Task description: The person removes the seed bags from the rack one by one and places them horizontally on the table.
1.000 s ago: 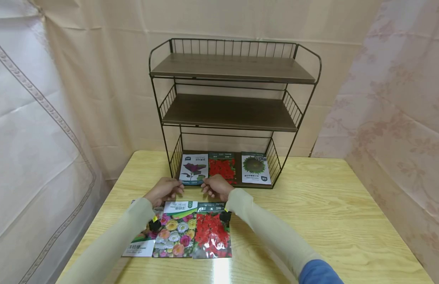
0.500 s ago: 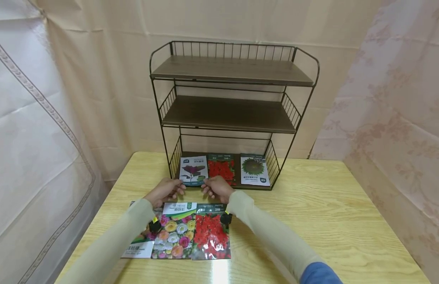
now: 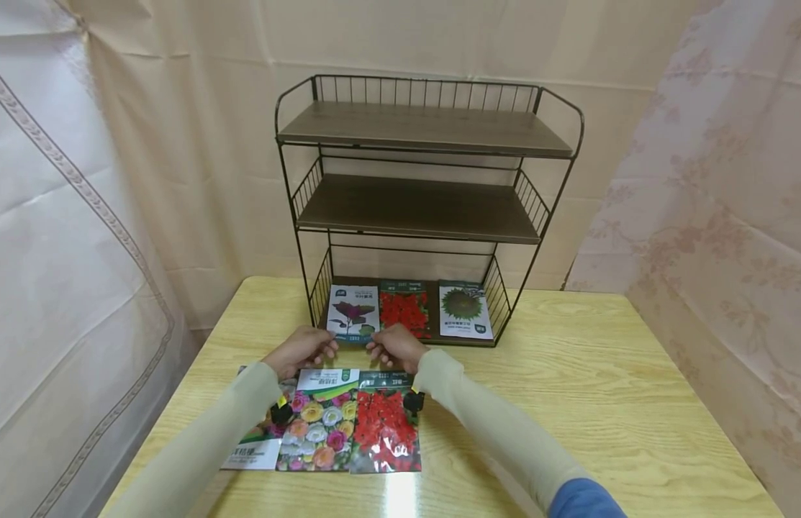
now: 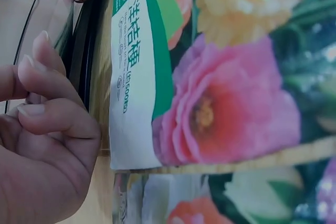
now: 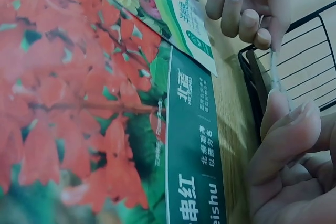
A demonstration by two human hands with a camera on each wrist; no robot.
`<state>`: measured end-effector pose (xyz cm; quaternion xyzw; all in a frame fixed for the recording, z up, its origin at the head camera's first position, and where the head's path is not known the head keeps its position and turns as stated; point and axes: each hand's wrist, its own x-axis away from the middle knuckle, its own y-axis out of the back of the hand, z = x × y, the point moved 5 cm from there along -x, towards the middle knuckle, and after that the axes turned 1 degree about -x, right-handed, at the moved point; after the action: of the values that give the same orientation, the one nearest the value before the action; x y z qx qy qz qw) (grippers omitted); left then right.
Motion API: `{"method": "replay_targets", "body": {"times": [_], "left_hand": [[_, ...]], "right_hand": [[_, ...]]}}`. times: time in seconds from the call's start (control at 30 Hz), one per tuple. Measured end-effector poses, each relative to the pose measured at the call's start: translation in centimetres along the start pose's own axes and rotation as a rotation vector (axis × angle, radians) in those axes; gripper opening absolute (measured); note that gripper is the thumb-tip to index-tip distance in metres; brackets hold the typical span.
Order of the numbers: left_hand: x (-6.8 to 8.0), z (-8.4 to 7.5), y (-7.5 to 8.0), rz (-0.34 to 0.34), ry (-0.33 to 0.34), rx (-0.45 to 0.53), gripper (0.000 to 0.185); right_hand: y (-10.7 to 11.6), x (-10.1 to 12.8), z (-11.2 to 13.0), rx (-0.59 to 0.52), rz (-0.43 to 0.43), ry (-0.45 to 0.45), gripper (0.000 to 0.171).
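Note:
A white seed packet with a purple-leaved plant (image 3: pixel 353 306) lies on the left of the bottom shelf, its near edge at the shelf's front. My left hand (image 3: pixel 303 351) pinches its near left corner, and my right hand (image 3: pixel 399 347) pinches the near right corner between thumb and finger. In the right wrist view the packet's thin edge (image 5: pixel 274 72) shows between both hands. Beside it on the shelf lie a red-flower seed packet (image 3: pixel 405 309) and a sunflower seed packet (image 3: pixel 463 309).
Below my wrists, a row of seed packets lies on the wooden table (image 3: pixel 568 403): a mixed-flower one (image 3: pixel 319 424), a red-flower one (image 3: pixel 387 432), and another (image 3: pixel 254 455) partly under my left arm. The black wire rack has a middle shelf (image 3: pixel 416 207) and a top shelf (image 3: pixel 426 128).
The head view has shifted slightly. Both hands keep their pinch on the purple-plant packet, whose near edge has come a touch closer to me.

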<state>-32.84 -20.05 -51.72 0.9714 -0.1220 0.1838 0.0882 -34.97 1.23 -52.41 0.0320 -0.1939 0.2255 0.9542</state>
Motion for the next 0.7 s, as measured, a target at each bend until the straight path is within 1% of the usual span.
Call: {"method": "replay_targets", "body": {"times": [0.17,0.37,0.7], "left_hand": [[0.3,-0.2,0.1,-0.018,-0.052,-0.079,0.035],[1.0,-0.4,0.0,0.004,-0.106,-0.139,0.038],[2.0,-0.5,-0.8,0.005,-0.118,-0.167,0.04]], "right_hand": [[0.1,0.1,0.1,0.019,-0.009,0.007,0.034],[0.1,0.6,0.1,0.018,-0.012,0.02,0.035],[0.5,1.5,0.2,0.088,-0.016,0.057,0.037]]}}
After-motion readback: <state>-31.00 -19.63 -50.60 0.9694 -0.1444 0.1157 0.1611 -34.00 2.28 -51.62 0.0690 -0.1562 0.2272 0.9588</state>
